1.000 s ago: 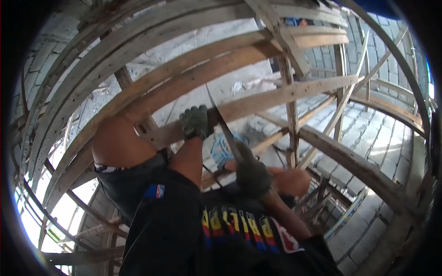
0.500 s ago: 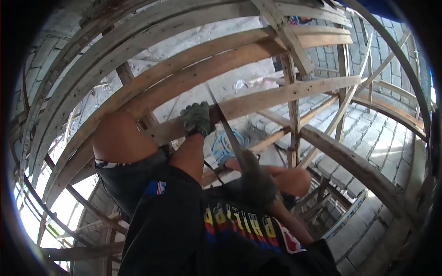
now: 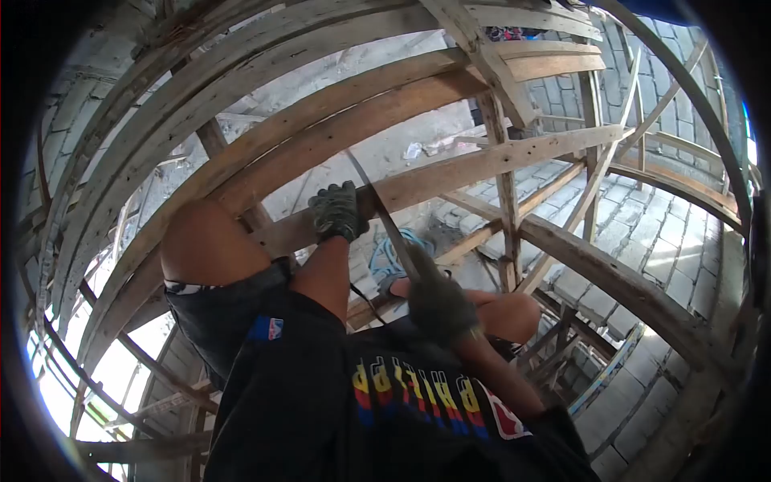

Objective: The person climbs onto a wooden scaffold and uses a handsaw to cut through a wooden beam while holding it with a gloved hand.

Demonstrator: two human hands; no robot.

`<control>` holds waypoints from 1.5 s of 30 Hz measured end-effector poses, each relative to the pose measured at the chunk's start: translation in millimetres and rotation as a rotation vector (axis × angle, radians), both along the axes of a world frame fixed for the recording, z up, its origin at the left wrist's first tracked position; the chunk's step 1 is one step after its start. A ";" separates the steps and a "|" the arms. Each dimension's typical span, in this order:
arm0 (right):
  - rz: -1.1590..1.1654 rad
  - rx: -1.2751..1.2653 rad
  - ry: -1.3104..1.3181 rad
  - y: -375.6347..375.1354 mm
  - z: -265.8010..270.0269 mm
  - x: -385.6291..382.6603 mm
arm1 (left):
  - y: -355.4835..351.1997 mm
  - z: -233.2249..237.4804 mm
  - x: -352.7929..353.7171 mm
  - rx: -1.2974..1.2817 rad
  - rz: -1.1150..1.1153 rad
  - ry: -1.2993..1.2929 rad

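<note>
A worn wooden plank [image 3: 474, 170] runs across the middle of the view in front of my knees. My left hand [image 3: 336, 210], in a dark grey-green glove, is wrapped over its upper edge and grips it. Just right of those fingers, the thin blade of a handsaw [image 3: 391, 225] crosses the plank at a slant, its tip reaching past the far side. My right hand [image 3: 443, 308], gloved too and a little blurred, is closed around the saw's handle end near my shirt; the handle itself is hidden.
Long curved wooden beams [image 3: 321, 149] arch beyond the plank. An upright post [image 3: 506, 201] stands to the right, with a thick beam [image 3: 610, 269] sloping away. Below, a coiled light-blue hose or rope [image 3: 401, 249] lies near my foot. Grey block walls [image 3: 634, 217] surround the frame.
My right hand and the saw have shifted slightly left, with the blade still across the plank. My left hand keeps its grip. The whole view has drifted a little.
</note>
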State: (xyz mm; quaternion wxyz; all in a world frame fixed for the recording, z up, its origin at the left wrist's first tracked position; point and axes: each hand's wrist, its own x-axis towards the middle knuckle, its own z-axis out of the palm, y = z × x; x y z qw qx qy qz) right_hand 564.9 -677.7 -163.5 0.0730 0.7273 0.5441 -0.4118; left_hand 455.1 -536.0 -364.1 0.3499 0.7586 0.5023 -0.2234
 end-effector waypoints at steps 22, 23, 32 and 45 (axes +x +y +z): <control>-0.348 0.025 0.073 89.0 -123.0 5.4 | 3.1 -10.8 4.0 0.057 0.048 -0.009; -0.278 0.034 0.064 101.3 -127.6 14.0 | 12.9 -8.5 5.7 0.059 0.077 -0.008; -0.209 -0.031 0.097 -12.8 2.5 3.2 | 13.1 -5.1 4.3 0.018 0.000 0.038; -0.283 0.074 0.086 -7.4 43.0 -5.9 | 13.2 -8.1 0.9 0.020 0.015 -0.017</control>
